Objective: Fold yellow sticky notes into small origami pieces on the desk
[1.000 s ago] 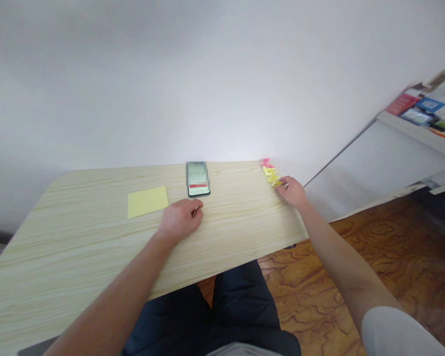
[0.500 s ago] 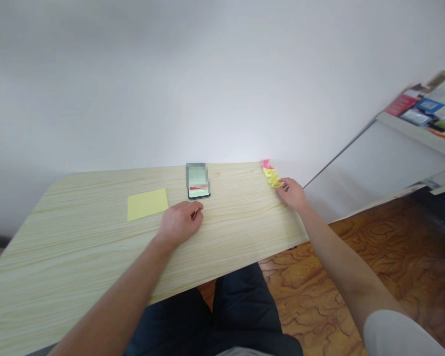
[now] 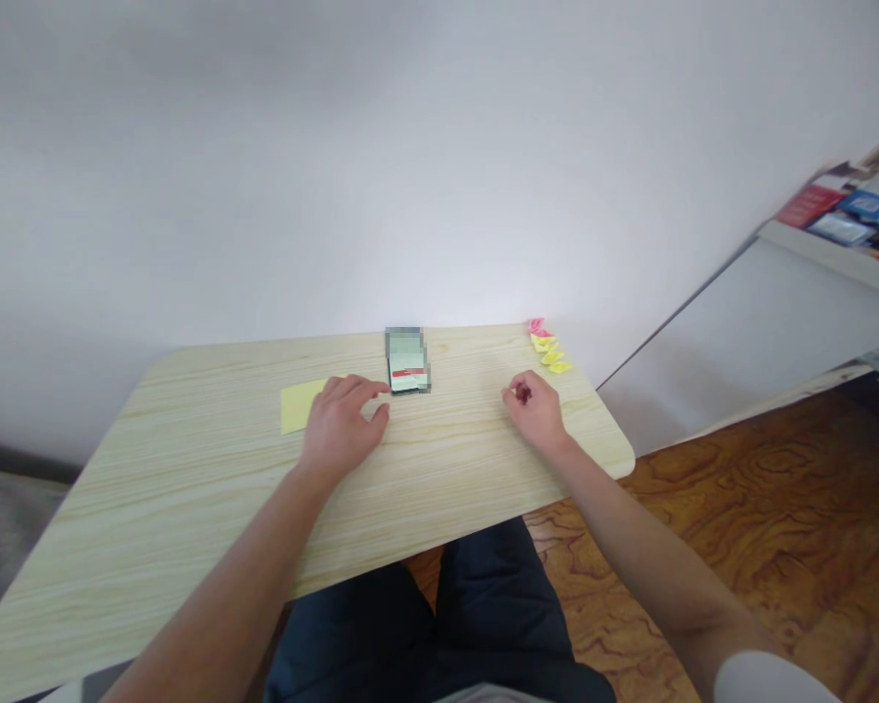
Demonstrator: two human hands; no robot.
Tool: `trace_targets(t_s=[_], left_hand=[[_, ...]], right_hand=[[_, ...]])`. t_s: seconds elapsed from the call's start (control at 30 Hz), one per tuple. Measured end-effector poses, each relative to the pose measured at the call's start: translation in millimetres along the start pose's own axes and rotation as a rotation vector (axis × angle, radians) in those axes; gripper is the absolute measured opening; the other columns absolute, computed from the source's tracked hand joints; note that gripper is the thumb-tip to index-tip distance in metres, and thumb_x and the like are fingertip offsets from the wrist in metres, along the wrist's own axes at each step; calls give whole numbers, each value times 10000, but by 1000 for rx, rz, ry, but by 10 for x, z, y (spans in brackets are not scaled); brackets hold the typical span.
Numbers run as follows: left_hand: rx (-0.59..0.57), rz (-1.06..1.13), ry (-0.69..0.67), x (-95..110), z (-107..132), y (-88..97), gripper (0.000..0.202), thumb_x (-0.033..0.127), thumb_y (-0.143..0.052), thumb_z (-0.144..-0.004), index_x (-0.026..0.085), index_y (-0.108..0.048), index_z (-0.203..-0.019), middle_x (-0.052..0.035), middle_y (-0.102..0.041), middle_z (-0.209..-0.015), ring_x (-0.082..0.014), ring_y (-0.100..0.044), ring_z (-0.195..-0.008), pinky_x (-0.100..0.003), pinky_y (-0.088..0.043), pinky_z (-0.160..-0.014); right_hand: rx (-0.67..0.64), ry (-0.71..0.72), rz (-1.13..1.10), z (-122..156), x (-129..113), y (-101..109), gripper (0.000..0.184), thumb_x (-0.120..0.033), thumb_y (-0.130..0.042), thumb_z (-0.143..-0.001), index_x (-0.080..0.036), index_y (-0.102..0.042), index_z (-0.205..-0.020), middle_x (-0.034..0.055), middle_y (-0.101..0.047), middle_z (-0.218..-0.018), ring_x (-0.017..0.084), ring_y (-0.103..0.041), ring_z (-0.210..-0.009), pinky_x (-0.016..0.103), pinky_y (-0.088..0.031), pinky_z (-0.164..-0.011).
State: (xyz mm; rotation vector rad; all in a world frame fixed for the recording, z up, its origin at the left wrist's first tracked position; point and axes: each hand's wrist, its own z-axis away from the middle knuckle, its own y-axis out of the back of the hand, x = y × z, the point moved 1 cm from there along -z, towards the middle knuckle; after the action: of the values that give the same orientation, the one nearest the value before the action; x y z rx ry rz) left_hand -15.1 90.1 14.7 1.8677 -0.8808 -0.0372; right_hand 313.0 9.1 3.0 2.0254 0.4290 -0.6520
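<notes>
The left hand (image 3: 341,427) is loosely spread beside the smartphone (image 3: 408,363), the right hand (image 3: 539,412) curled narrow near folded yellow papers (image 3: 553,357).

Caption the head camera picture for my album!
Left hand near phone and yellow paper, right hand near colourful folded shapes.

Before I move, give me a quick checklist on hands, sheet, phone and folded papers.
1. Right hand apart from the yellow folded papers: ok, bare table shows between.
2. Pink folded paper in row: ok, at the far end, by the wall.
3. Yellow sheet fully visible: not ok, left hand covers its right part.
4. Left fingers off phone: cannot tell, a fingertip meets its near corner in view.
5. Right hand empty: cannot tell, fingers curled.
</notes>
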Motion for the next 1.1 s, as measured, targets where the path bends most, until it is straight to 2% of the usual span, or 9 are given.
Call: trace_targets(t_s=[0.07, 0.13, 0.2, 0.3, 0.4, 0.6, 0.8, 1.0, 1.1], left_hand=[[34, -83, 73, -252, 31, 157, 312, 376, -665, -847, 291, -700, -1144, -57, -688, -1261, -322, -575, -1208, -497, -418, -1072], [-5, -122, 111, -518, 89, 291, 429, 435, -693, -824, 307, -663, -1232, -49, -635, -1385, -340, -531, -1295, -529, -366, -1130], [-79, -117, 128, -737, 156, 384, 480, 483, -701, -811, 303, -655, -1253, -48, -614, -1425, -333, -525, -1322, -523, -356, -1152], [-158, -75, 140, -915, 230, 447, 491, 531, -682, -817, 272, -675, -1234, -58, -651, -1380, -309, -576, -1280, -480, -404, -1136], [-153, -51, 146, -965, 258, 442, 461, 541, -664, -831, 256, -709, -1191, -65, -707, -1288, -297, -632, -1203, -449, -468, -1086], [-103, 9, 104, -1012, 284, 388, 372, 551, -616, -882, 268, -762, -1074, -49, -745, -1226, -275, -661, -1166, -441, -474, -1102], [-102, 14, 112, -1053, 282, 382, 352, 562, -663, -860, 283, -777, -1042, -28, -752, -1215, -268, -670, -1142, -435, -491, -1089], [-104, 1, 80, -1039, 270, 381, 279, 481, -618, -906, 284, -795, -993, -16, -768, -1168, -258, -674, -1126, -419, -496, -1057], [-103, -64, 84, -958, 272, 371, 251, 434, -607, -904, 276, -796, -953, -25, -765, -1182, -276, -676, -1122, -470, -456, -1074]], right_hand=[[-57, 50, -51, 79, -252, -167, 50, -295, -577, -856, -248, -590, -866, -20, -588, -709, 173, -562, -658, 299, -454, -670], [-113, 100, -96, 151, -489, -325, 38, -285, -581, -861, -252, -594, -876, -25, -590, -710, 169, -570, -663, 293, -456, -675], [-170, 151, -134, 208, -711, -479, 26, -266, -589, -858, -256, -599, -881, -33, -589, -709, 161, -575, -659, 284, -451, -674], [-245, 222, -177, 248, -1010, -710, 17, -254, -602, -862, -256, -616, -872, -35, -602, -716, 154, -582, -676, 274, -445, -687], [-321, 270, -191, 220, -1249, -933, 65, -277, -631, -866, -264, -660, -922, -28, -644, -740, 166, -603, -722, 275, -443, -697], [-485, 259, -9, 28, -1509, -1274, 365, -364, -604, -918, -279, -666, -1268, 13, -762, -942, 228, -676, -850, 334, -471, -734], [-507, 243, 25, -83, -1539, -1436, 362, -404, -585, -927, -295, -697, -1253, 24, -773, -933, 261, -691, -892, 365, -478, -766], [-458, 248, 5, -40, -1507, -1449, 313, -451, -580, -937, -325, -710, -1193, 2, -765, -866, 238, -692, -854, 346, -460, -721], [-440, 246, 0, -10, -1508, -1442, 312, -452, -561, -948, -307, -712, -1180, 7, -770, -900, 238, -693, -858, 346, -462, -712]])
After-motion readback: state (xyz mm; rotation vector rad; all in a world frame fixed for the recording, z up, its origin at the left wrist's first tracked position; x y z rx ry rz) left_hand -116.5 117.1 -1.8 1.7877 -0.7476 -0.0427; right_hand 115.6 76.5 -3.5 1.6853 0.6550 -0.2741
